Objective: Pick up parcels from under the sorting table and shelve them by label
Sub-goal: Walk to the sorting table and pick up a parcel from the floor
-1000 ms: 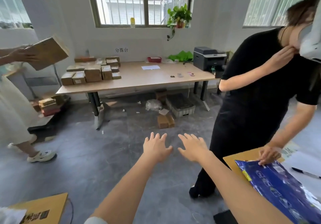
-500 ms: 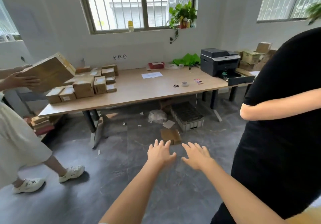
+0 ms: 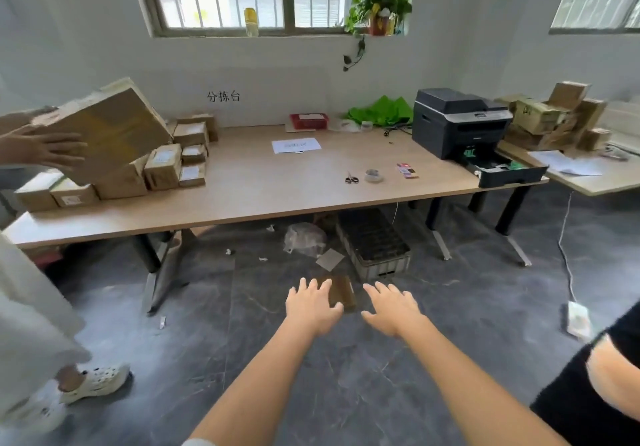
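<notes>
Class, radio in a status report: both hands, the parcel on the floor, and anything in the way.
Left hand and right hand open, empty, outstretched. Brown parcel on floor beyond them, ungripped. Grey crate and plastic bag just behind it.

A dark grey printer stands at the far right, its paper tray pulled open. Small scissors, a clear tape roll and a white paper sheet lie nearby. A green potted plant and a yellow bottle sit on the windowsill.
</notes>
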### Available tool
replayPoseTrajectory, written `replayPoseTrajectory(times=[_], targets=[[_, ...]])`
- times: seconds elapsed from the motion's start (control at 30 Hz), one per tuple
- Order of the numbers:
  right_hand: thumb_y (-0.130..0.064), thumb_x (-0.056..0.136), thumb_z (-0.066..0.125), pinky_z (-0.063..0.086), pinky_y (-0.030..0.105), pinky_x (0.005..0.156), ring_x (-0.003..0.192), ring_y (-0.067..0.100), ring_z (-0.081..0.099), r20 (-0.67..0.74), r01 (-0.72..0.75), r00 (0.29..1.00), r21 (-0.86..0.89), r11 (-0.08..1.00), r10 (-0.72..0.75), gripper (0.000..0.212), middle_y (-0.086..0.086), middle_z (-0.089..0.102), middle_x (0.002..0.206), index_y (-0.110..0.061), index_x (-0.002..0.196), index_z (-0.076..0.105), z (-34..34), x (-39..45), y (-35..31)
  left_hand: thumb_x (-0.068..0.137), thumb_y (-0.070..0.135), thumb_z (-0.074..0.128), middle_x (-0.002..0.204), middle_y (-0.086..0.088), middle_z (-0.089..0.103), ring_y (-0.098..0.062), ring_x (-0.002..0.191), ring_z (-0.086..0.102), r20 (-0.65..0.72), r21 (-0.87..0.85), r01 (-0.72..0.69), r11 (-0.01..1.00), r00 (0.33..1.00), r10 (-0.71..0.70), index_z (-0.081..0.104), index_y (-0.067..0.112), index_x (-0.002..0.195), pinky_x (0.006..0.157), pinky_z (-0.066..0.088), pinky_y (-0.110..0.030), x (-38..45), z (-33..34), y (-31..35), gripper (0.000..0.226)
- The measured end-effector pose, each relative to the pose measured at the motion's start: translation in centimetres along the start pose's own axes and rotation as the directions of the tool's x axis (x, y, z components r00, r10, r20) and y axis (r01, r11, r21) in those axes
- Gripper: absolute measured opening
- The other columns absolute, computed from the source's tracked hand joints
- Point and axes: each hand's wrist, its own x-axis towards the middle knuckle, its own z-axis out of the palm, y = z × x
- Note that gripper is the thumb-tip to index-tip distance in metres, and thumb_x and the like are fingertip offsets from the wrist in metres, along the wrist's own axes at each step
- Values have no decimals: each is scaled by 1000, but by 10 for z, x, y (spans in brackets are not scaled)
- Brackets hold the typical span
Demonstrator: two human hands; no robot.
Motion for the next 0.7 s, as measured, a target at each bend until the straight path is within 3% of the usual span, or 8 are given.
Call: replayPoseTrajectory(times=[0.33,0.7], targets=[[-45,93,38,24,48,113,143,29,23,42,52,998,3,999,-52,66,6,20,158,-21,150,14,-55,188,30,91,54,27,160,-7,18,-30,148,8,78,22,32,999,996,-34,14,25,151,119,12,-47,191,-38,-9,69],[-44,93,40,23,50,115,144,30,20,125,140,982,11,990,-140,68,7,18,159,-23,151,11,-62,411,101,91,55,26,160,-6,17,-30,149,7,150,4,160,987,976,-159,13,26,151,119,13,-47,398,-13,1,68]])
